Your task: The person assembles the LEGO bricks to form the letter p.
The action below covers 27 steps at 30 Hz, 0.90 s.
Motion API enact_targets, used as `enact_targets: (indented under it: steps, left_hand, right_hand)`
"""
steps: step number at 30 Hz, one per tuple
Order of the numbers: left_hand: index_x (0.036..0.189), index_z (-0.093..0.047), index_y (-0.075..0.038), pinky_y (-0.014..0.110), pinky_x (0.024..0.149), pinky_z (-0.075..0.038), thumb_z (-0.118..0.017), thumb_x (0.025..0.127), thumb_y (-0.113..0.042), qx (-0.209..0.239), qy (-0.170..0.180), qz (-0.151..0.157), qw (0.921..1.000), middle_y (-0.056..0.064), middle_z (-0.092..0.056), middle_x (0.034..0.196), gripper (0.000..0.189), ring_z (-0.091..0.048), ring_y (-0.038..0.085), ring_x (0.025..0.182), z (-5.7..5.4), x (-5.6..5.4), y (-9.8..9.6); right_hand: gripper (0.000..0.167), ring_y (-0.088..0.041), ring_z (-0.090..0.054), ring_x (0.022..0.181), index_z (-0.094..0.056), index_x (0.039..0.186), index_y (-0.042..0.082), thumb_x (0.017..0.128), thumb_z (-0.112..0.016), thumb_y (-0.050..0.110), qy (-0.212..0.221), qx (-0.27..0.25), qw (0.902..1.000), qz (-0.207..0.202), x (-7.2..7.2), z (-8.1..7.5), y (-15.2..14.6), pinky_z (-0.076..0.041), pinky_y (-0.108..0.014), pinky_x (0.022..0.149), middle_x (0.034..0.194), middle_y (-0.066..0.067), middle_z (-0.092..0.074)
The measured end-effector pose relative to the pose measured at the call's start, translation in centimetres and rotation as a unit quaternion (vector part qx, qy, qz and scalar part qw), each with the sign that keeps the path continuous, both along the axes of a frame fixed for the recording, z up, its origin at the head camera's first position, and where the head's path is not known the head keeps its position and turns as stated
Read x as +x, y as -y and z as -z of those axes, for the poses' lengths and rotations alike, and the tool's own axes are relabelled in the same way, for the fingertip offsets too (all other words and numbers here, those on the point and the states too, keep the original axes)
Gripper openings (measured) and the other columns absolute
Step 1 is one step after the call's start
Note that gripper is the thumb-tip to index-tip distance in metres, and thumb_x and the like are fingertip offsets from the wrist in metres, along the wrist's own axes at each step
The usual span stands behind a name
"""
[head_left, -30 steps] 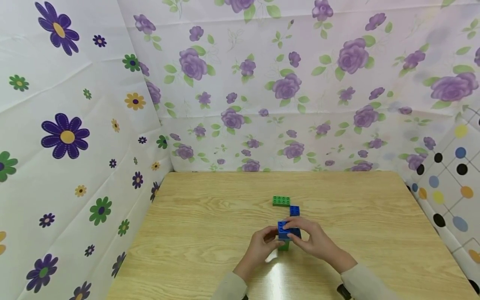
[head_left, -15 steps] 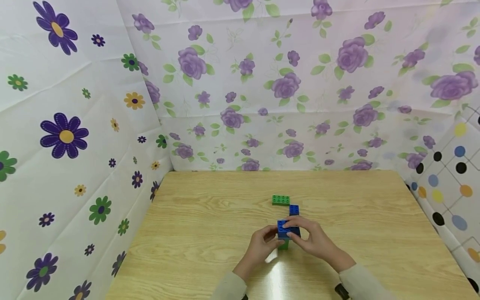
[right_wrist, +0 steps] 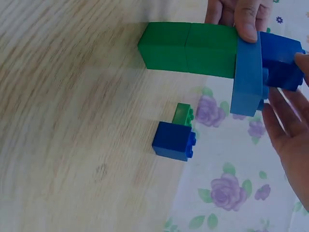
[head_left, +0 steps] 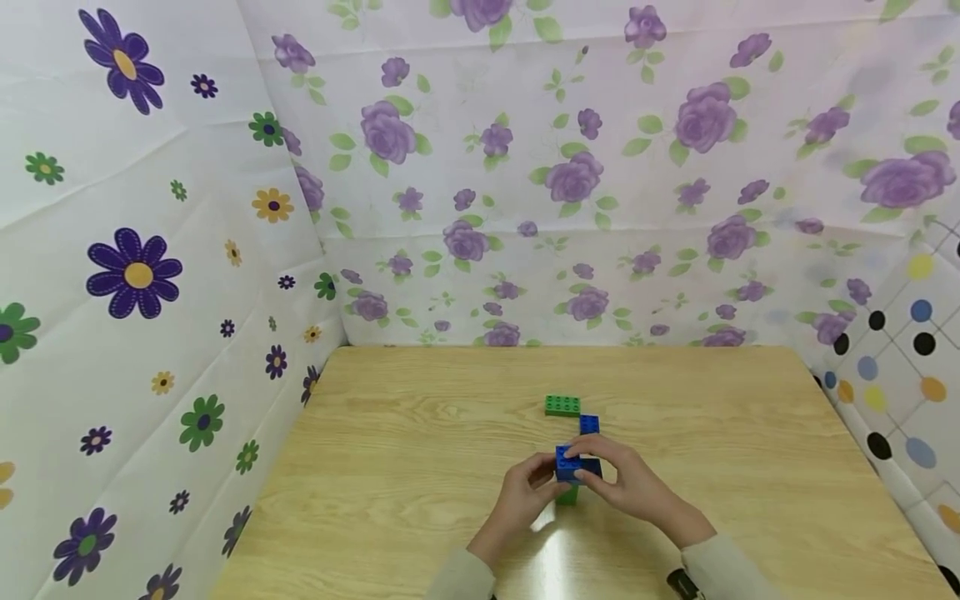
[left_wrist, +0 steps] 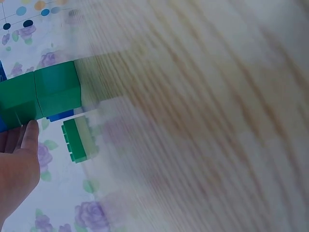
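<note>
A small tower of toy building bricks stands on the table between the two hands. Its base is two stacked green bricks [right_wrist: 188, 48]. Across them lies a longer light blue brick [right_wrist: 246, 79], overhanging to the right. On top sits a dark blue brick [head_left: 567, 465], at the left end of the light blue one. The left hand [head_left: 521, 493] grips the tower's left side, its thumb on the light blue brick in the right wrist view. The right hand [head_left: 633, 485] holds the dark blue brick between thumb and fingers, covering part of it in the head view.
Behind the tower a loose blue brick [head_left: 589, 423] and a loose green brick [head_left: 562, 405] lie close together on the wooden table [head_left: 420, 433]. Flowered cloth [head_left: 465, 275] hangs at the table's back and sides. A dark band [head_left: 682, 582] shows at the right wrist.
</note>
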State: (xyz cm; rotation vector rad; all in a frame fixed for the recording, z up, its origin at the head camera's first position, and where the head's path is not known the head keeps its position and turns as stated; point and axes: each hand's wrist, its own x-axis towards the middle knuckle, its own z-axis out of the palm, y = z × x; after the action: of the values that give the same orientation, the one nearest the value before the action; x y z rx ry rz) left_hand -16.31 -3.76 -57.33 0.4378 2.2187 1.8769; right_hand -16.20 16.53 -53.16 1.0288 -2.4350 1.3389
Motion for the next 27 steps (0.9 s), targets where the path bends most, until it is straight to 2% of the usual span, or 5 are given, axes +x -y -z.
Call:
enact_targets:
  steps: [4,8,18,23,27]
  left_hand:
    - [0.123,-0.062,-0.011,0.027,0.100,-0.047,-0.071,0.088,-0.013,0.003,0.002,-0.001,1.0000,0.005,-0.062,0.124,0.037,-0.055,0.024,0.121,0.1,-0.1,-0.1]
    - [0.122,-0.063,-0.010,0.027,0.100,-0.048,-0.072,0.087,-0.013,0.008,0.003,-0.001,1.0000,0.005,-0.063,0.123,0.036,-0.055,0.024,0.121,0.1,-0.2,-0.1]
    - [0.123,-0.062,-0.009,0.030,0.100,-0.049,-0.071,0.087,-0.012,-0.004,-0.011,0.007,0.9999,0.007,-0.063,0.124,0.037,-0.056,0.026,0.120,0.2,-0.2,0.1]
    - [0.123,-0.063,-0.010,0.028,0.099,-0.049,-0.072,0.087,-0.013,-0.009,-0.009,0.010,0.9999,0.005,-0.063,0.123,0.037,-0.057,0.025,0.119,0.1,-0.2,0.1]
    - [0.122,-0.063,-0.011,0.030,0.099,-0.049,-0.072,0.087,-0.012,-0.008,-0.004,0.009,0.9999,0.005,-0.063,0.123,0.037,-0.057,0.026,0.119,0.1,-0.2,0.0]
  right_hand:
    - [0.042,-0.022,-0.060,0.110,-0.055,0.131,0.012,0.091,-0.068,0.010,0.018,0.002,0.9998,0.012,0.0,-0.1,0.4,-0.056,-0.042,0.087,0.124,-0.003,-0.060]
    - [0.040,-0.026,-0.061,0.105,-0.059,0.125,0.009,0.087,-0.070,0.005,0.022,0.011,0.9990,0.038,0.1,-0.5,1.0,-0.056,-0.043,0.087,0.117,-0.006,-0.062]
    - [0.031,-0.027,-0.063,0.099,-0.066,0.115,0.002,0.084,-0.072,0.002,0.082,-0.017,0.9958,0.039,1.3,-3.8,1.7,-0.056,-0.038,0.088,0.106,-0.009,-0.065]
    - [0.032,-0.026,-0.062,0.102,-0.066,0.116,0.003,0.085,-0.071,0.004,0.108,-0.030,0.9927,0.046,1.4,-3.5,1.5,-0.053,-0.051,0.089,0.106,-0.007,-0.065]
    - [0.032,-0.024,-0.061,0.103,-0.065,0.117,0.004,0.085,-0.071,0.004,0.110,-0.032,0.9921,0.052,1.4,-3.4,1.4,-0.054,-0.045,0.090,0.106,-0.006,-0.065]
